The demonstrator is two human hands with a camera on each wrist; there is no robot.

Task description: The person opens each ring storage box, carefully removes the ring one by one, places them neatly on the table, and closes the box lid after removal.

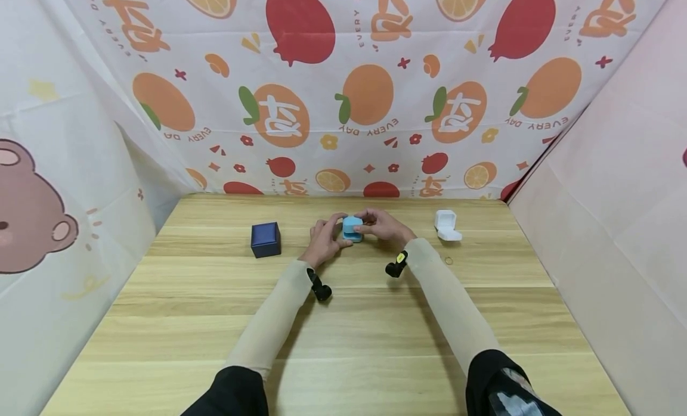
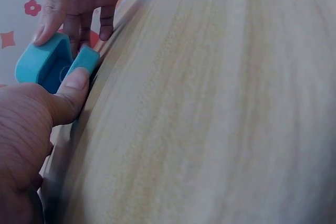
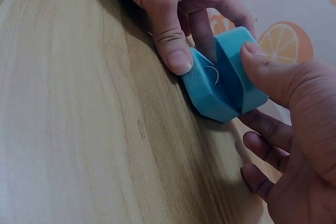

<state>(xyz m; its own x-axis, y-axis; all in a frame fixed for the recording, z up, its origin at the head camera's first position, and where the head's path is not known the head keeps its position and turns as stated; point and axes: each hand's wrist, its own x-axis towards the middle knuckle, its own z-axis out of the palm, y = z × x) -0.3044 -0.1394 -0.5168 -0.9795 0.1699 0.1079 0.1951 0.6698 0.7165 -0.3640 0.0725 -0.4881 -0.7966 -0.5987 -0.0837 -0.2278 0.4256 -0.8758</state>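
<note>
A light-blue ring box (image 1: 352,223) stands partly open on the wooden table, between both hands. My left hand (image 1: 323,241) holds its base, with the thumb pressed on the front edge, as the right wrist view shows. My right hand (image 1: 385,226) holds the raised lid (image 3: 236,59), thumb on its top and the other fingers beyond it. Inside the box a thin silver ring (image 3: 215,75) stands in the slot of the base. Part of the cushion is hidden by the lid.
Left of the hands sits a closed dark-blue box (image 1: 265,239). To the right, a small white ring box (image 1: 446,226) stands open, with a loose ring (image 1: 448,261) on the table in front of it, beside the right forearm. A fruit-print curtain (image 1: 343,106) hangs along the back edge.
</note>
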